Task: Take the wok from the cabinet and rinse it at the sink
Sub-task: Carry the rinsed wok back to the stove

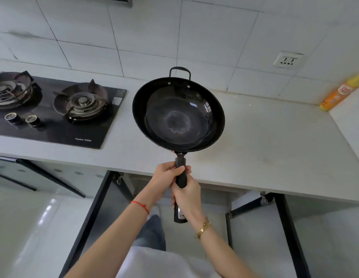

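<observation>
A black wok (178, 115) with a loop helper handle at its far rim hovers above the pale countertop (275, 141), its bowl facing up. Both hands grip its long black handle. My left hand (167, 177) holds the upper part near the bowl. My right hand (187, 194) wraps the handle just below it, and the handle's end sticks out under that hand. No sink shows in this view.
A black gas hob (54, 111) with two burners sits on the counter to the left. An orange-yellow bottle (341, 92) stands at the back right by the tiled wall. Below the counter, cabinet doors (90, 217) stand open on both sides of my legs.
</observation>
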Motion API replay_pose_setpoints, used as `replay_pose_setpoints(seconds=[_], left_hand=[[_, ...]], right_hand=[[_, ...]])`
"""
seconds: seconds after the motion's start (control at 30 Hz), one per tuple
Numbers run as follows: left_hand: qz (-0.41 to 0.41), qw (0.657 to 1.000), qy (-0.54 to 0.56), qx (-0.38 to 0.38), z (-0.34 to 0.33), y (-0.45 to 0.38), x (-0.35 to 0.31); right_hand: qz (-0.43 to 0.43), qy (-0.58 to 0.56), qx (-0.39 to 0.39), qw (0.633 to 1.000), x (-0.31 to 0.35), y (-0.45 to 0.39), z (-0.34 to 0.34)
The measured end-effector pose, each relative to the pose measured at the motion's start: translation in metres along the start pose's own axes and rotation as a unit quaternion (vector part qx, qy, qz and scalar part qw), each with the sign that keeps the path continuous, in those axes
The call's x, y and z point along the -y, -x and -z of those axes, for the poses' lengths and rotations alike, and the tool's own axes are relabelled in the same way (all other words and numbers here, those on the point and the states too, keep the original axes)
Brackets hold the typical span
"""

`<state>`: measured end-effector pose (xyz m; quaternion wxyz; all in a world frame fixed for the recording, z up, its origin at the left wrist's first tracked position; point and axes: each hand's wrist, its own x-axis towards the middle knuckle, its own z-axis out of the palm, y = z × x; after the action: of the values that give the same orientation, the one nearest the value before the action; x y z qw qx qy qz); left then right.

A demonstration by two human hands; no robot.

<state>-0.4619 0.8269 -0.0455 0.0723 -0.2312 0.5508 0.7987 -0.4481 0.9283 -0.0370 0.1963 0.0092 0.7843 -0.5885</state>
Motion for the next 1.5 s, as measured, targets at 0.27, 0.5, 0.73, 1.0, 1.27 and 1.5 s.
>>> replay_pose_setpoints(seconds=[0.27,0.5,0.73,1.0,1.27,1.5], left_hand=[[0.019,0.999,-0.021,-0.029,0.062,-0.102,-0.053],[0.050,0.996,-0.066,-0.016,0.109,-0.171,-0.079],[0.088,0.990,-0.111,-0.006,0.123,-0.196,-0.081],[0.100,0.989,-0.112,-0.017,0.130,-0.200,-0.074],[0.103,0.987,-0.120,-0.019,0.132,-0.198,-0.076],[0.098,0.980,-0.167,-0.035,0.128,-0.190,-0.076]], right_hand=[[-0.024,-0.011,0.015,1.000,0.037,-0.112,-0.063],[-0.034,-0.006,0.001,0.999,0.049,-0.180,-0.108],[-0.049,0.038,-0.005,0.998,0.037,-0.208,-0.124],[-0.061,0.039,0.009,0.997,0.030,-0.214,-0.128],[-0.065,0.039,0.038,0.996,0.029,-0.216,-0.131],[-0.078,0.044,0.103,0.991,0.021,-0.220,-0.121]])
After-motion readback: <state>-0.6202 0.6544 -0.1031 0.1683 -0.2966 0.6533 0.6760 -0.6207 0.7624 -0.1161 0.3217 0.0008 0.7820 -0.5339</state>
